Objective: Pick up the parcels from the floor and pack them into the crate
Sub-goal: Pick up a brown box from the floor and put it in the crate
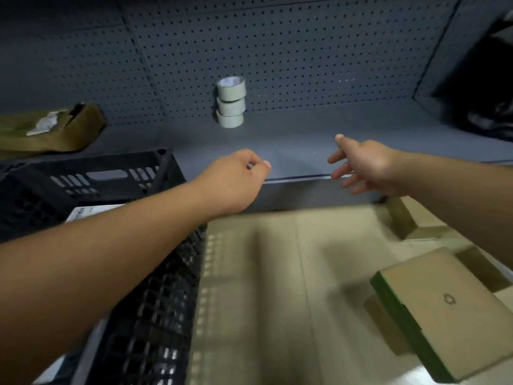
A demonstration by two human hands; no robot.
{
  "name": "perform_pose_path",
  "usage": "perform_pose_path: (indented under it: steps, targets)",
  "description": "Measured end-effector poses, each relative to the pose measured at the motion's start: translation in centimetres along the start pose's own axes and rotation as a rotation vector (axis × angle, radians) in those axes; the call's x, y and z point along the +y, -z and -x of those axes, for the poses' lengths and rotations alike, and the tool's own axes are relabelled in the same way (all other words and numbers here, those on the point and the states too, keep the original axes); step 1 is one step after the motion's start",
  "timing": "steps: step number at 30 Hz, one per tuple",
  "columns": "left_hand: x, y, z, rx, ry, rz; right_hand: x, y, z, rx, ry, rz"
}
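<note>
Fingers spread, parcel blurred, crate cropped

Crate left, parcels on floor right, tape rolls apparently stacked on shelf behind.

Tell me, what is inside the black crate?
Inside the black crate one white parcel with a printed label shows near its right wall. The left forearm covers most of the interior, so anything else there is hidden.

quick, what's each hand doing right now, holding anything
Left hand: loosely curled over the crate, holding nothing visible.
Right hand: open, fingers spread, empty.
</note>
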State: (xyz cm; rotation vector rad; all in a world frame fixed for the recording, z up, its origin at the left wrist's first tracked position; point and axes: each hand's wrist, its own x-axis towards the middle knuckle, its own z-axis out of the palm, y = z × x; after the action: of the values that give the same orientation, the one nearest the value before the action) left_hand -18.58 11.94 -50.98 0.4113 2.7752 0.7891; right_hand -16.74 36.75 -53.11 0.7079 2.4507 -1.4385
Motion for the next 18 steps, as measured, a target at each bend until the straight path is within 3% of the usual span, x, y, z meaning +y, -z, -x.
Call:
perform_pose_path:
  steps: [8, 18]
  targets:
    - [7.3, -9.0, -2.3, -0.221, 0.118, 0.326, 8.9, 8.8, -2.0, 0.091, -0.191, 0.057]
    - [15.7, -18.6, -4.3, -0.412, 0.093, 0.397, 19.1, 17.5, -2.2, 0.273, -0.388, 0.089]
